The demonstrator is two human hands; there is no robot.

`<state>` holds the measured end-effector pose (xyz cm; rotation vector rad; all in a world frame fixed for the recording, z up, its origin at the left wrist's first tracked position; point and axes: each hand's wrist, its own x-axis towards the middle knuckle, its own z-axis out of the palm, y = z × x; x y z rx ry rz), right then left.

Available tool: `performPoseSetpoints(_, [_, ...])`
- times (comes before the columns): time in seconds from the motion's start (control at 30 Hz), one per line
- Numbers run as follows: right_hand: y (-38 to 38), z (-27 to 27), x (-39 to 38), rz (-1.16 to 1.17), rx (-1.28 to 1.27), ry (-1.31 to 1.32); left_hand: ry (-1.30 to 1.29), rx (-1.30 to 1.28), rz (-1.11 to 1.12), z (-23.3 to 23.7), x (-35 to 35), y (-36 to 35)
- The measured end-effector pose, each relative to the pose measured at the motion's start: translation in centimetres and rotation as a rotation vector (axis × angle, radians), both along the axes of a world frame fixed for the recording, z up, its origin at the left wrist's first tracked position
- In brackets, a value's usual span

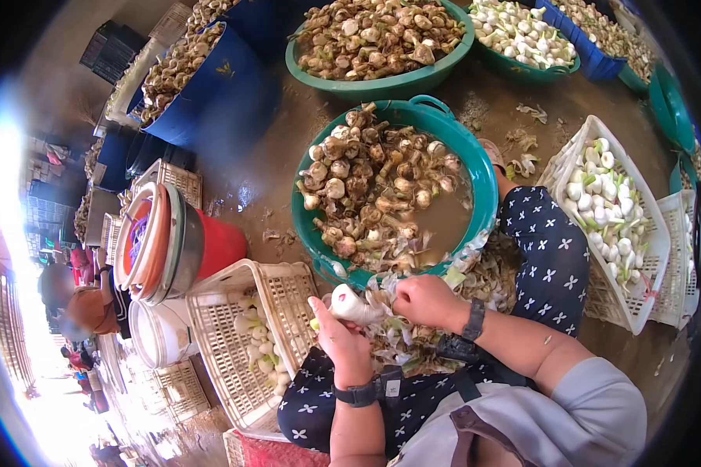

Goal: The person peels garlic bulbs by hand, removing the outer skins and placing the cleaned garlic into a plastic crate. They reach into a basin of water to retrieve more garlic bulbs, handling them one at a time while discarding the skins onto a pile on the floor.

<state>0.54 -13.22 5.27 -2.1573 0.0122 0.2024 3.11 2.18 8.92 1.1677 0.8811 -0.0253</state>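
My left hand (343, 346) is closed round a white garlic bulb (349, 304), just below the near rim of a green tub. Beside it, to the right, my right hand (428, 302) is closed at the papery skin trailing from the bulb; what its fingers pinch is too small to make out. The green tub (484, 183) holds brown, unpeeled bulbs in muddy water. Loose peelings (413, 342) are heaped in my lap and under my hands. At the left, a white crate (210, 327) contains peeled white bulbs (261, 342).
A long white crate (656, 241) of clean bulbs stands at the right. Larger tubs of garlic line the back, including a green one (459, 48) and a blue one (210, 97). Stacked basins (163, 241) and a white bucket (152, 335) are at left. People (89, 311) are beyond.
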Motion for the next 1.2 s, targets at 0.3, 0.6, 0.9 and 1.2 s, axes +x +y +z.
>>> performPoseSetpoints(0.3, [0.5,-2.5,0.6,0.417,-0.252,0.09,-0.03,-0.408,0.002,0.2,1.0,4.7])
performPoseSetpoints(0.6, [-2.7,-11.0,9.8,-0.127,-0.197,0.01,-0.608,-0.568,0.549,4.1,0.5,11.2])
performPoseSetpoints(0.9, [-2.5,-15.8,12.1,-0.275,0.192,0.319,0.008,0.311,-0.36,-5.9,2.0,-0.5])
performPoseSetpoints(1.2, [-0.4,-1.2,3.4,0.176,0.023,-0.133,-0.129,0.295,-0.495,-4.0,1.7,-2.3])
